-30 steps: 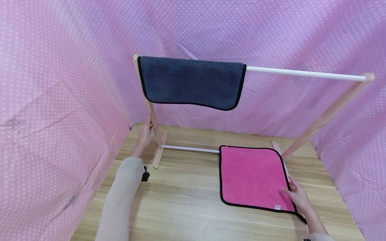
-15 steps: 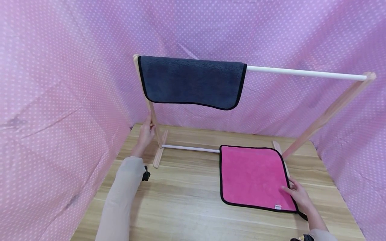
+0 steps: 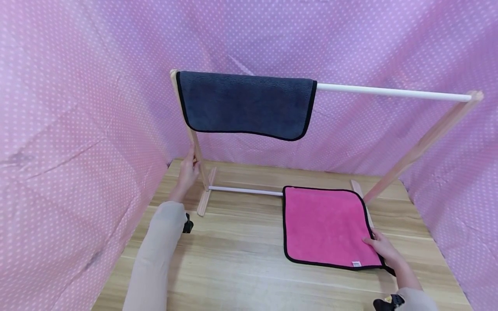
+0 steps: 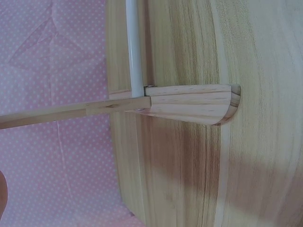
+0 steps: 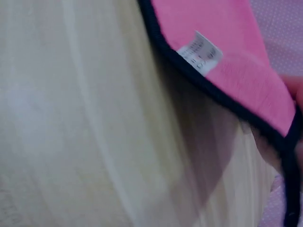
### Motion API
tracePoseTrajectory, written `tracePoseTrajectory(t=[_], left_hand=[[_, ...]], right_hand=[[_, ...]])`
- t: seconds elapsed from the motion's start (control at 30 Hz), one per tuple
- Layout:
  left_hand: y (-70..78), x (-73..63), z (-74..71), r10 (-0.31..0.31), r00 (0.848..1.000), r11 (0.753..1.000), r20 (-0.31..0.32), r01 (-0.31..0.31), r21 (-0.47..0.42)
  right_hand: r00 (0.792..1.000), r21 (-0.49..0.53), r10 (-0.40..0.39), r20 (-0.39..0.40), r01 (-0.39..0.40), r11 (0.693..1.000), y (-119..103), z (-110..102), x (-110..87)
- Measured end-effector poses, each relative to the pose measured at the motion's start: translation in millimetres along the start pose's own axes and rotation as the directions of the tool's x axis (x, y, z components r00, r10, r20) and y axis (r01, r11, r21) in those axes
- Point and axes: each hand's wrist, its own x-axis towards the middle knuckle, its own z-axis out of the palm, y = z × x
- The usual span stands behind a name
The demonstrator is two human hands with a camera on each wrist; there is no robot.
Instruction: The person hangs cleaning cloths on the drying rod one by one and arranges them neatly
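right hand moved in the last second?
Yes, slightly. The right hand slid along the pink towel edge toward its near right corner, closer to the white label.

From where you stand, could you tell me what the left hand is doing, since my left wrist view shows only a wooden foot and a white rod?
Observer: The left hand holds the rack's wooden post, just above the foot.
Operator: Thank you. Is anything hanging on the rack?
Observer: Yes, a grey towel hangs over the left half of the top rod.
Operator: And where is the right hand, please?
Observer: The right hand pinches the near right corner of a pink towel on the table.
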Motion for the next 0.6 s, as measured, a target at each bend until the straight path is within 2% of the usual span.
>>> tracePoseTrajectory(t=[0.1,0.17,0.23,0.33,0.43,0.53,0.6], left_hand=[[-0.6,-0.1,0.0,0.009,1.000,1.000,0.001,-0.009,0.003],[-1.3,-0.2,0.1,0.017,1.000,1.000,-0.002,-0.017,0.005],[-1.9,-0.1,0.2,0.020,1.000,1.000,-0.003,-0.020,0.002],[-2.3,0.1,0.1,0.015,1.000,1.000,0.000,-0.015,-0.002],[-2.4,0.3,0.0,0.004,1.000,1.000,0.007,-0.004,-0.006],[-2.5,0.3,0.2,0.001,1.000,1.000,0.010,-0.001,-0.005],[-2.7,0.2,0.4,0.001,1.000,1.000,0.010,-0.001,0.000]], right_hand=[[0.997,0.129,-0.007,0.071,-0.002,0.992,-6.4,-1.5,-0.9],[0.995,0.172,-0.023,0.093,0.007,0.985,-12.2,-2.5,-1.9],[0.993,0.195,-0.066,0.096,0.046,0.980,-19.0,-3.8,-2.3],[0.985,0.187,-0.164,0.058,0.150,0.971,-31.4,-5.4,-3.3],[0.952,0.196,-0.305,0.018,0.295,0.935,-44.7,-5.7,-3.8],[0.902,0.280,-0.431,0.016,0.410,0.868,-58.9,-4.8,-4.4],[0.873,0.351,-0.487,0.034,0.446,0.823,-69.9,-4.3,-5.9]])
